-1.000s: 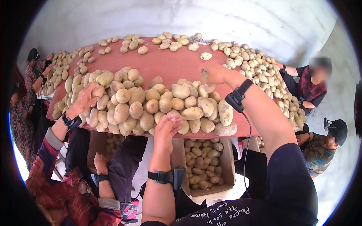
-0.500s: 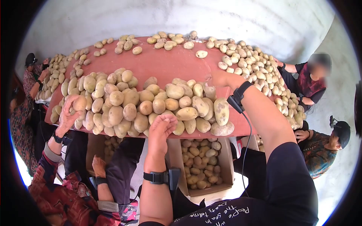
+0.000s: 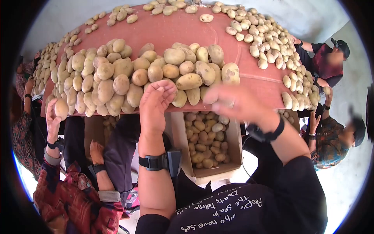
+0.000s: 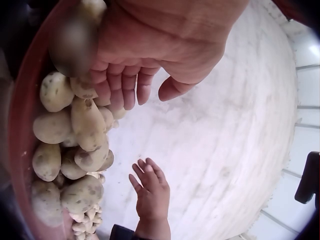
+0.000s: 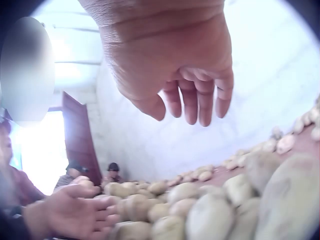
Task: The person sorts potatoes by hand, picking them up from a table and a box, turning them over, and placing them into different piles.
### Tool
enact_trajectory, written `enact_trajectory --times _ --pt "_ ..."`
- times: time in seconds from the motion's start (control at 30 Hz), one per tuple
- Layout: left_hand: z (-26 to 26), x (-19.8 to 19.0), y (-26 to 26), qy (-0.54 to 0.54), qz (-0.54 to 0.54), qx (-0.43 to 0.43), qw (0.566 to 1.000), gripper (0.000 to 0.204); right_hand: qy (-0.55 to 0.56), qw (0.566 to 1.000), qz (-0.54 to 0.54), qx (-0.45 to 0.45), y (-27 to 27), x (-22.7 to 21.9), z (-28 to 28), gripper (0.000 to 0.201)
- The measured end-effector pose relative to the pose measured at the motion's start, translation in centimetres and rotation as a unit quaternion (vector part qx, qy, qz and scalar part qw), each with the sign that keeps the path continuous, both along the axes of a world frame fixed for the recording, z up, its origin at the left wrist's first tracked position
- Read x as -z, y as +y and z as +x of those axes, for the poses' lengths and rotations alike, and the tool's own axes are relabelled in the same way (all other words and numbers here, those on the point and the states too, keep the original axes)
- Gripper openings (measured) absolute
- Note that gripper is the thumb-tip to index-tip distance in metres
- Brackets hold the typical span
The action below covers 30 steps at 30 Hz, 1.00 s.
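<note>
Far left, by the table's (image 3: 163, 31) near edge: neighbour's hand (image 3: 52, 121), curled round a potato (image 3: 61, 109). I'd give it room.

Next, the heap (image 3: 123, 67) of potatoes, running right up to the table's near edge. Loose stack, so best take from the top; pulling a low one could send others over the edge.

Left hand (image 3: 156, 103): at the table's near edge, fingers loosely bent, thumb apart, nothing in it. Can't tell if it touches the heap. Handy there as a stop for rollers.

Box (image 3: 180, 136) of potatoes below the table's near edge. Anything going in should be lowered; a drop may bruise it.

Right hand (image 3: 235, 99): blurred, above the table's near edge, fingers apart, no potato in it. Easiest pick looks like the spotted potato (image 3: 230, 73) on the table, just beyond: wrap fingers and thumb round its middle, lift straight up, turn to check all sides.
</note>
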<state>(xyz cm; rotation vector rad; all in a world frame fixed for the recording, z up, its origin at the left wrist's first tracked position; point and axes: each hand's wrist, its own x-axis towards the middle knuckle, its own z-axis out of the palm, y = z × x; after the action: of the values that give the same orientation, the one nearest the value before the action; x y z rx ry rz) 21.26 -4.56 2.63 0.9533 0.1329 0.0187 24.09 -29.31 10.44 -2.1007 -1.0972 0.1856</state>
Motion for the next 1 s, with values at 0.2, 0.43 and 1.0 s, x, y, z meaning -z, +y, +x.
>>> enact_trajectory --times 0.2,0.43,1.0 --pt "-0.2 -0.6 -0.3 -0.045 -0.042 0.003 0.998 0.032 0.188 0.852 -0.484 -0.062 -4.8 19.9 -5.1 0.04" --pt "0.5 0.5 -0.6 -0.065 -0.032 0.012 0.997 0.038 0.076 0.834 -0.518 0.171 -8.4 31.8 -3.6 0.046" --pt "0.9 0.4 -1.7 -0.071 -0.054 0.038 0.995 0.036 0.16 0.85 -0.453 0.218 -7.0 30.6 -4.6 0.061"
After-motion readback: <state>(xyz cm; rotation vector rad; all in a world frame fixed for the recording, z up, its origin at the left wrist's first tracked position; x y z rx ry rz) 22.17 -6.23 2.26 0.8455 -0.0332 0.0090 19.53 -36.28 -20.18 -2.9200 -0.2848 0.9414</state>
